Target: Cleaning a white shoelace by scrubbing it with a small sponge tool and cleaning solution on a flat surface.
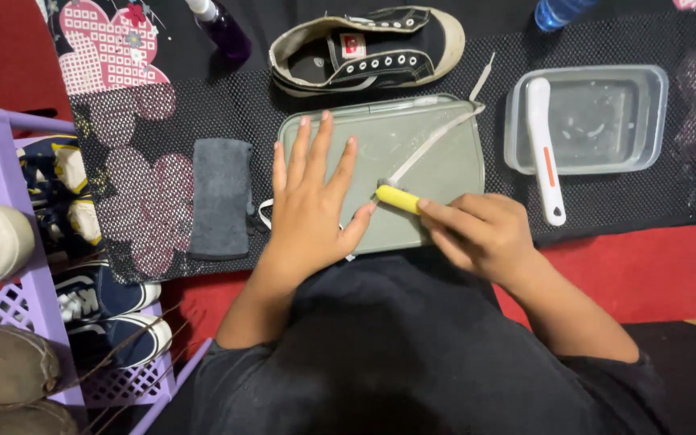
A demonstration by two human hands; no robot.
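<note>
The left hand [312, 197] is lying open and flat, fingers spread, pressing down on the pale grey-green tray lid [445, 169], a smooth rounded-corner rectangle with a wet sheen. The right hand [477, 229] is curling closed around a small yellow-handled brush [399, 199], its head sitting on the lid just beside the left thumb. A flat white shoelace [437, 141] is running diagonally under the brush toward the lid's far right corner, its end trailing past the edge; another bit is looping out at the lid's left side under the left hand. The lid is resting on a black mesh mat [283, 97] with a knobbly, grippy weave, whose near edge is meeting red floor [630, 266]. Between lid and folded grey cloth [221, 197], soft and ribbed, a narrow strip of mat is showing. To the right, just apart from the lid, a clear plastic tub [650, 121] is holding cloudy water, with a white long-handled brush [543, 149] leaning across its near rim. Beyond the lid a black canvas sneaker [368, 48] without laces is lying close to the far edge. A lilac lattice rack [10, 274] of shoes is crowding the left side.
</note>
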